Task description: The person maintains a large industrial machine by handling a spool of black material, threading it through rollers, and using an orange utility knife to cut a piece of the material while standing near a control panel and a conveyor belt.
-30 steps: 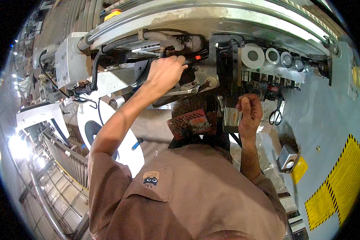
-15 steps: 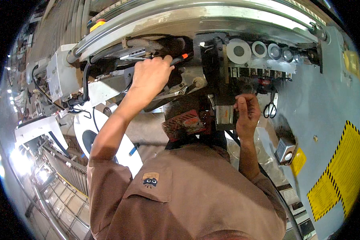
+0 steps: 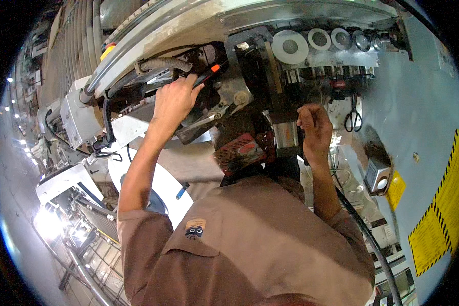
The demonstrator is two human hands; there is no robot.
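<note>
My left hand (image 3: pixel 176 99) is closed round a slim dark tool with an orange end (image 3: pixel 214 69), its exact kind unclear. The orange end points up and right into the dark recess of the machine. Just below it sits a metal lever arm (image 3: pixel 217 115) with a round pivot. On the other side, my right hand (image 3: pixel 316 127) has its fingers curled together beside a small metal block (image 3: pixel 285 134). Whatever those fingers may hold is hidden.
Several round discs (image 3: pixel 289 47) line the machine's back right. Black-handled scissors (image 3: pixel 353 113) hang below them. A red slotted part (image 3: pixel 239 151) lies before my body, and a white disc (image 3: pixel 158 176) stands at left. Yellow labels (image 3: pixel 431 229) cover the grey panel at right.
The whole view has tilted and shifted. My left hand still grips the dark tool, with fingers slightly rearranged. My right hand stays curled beside the metal block.
</note>
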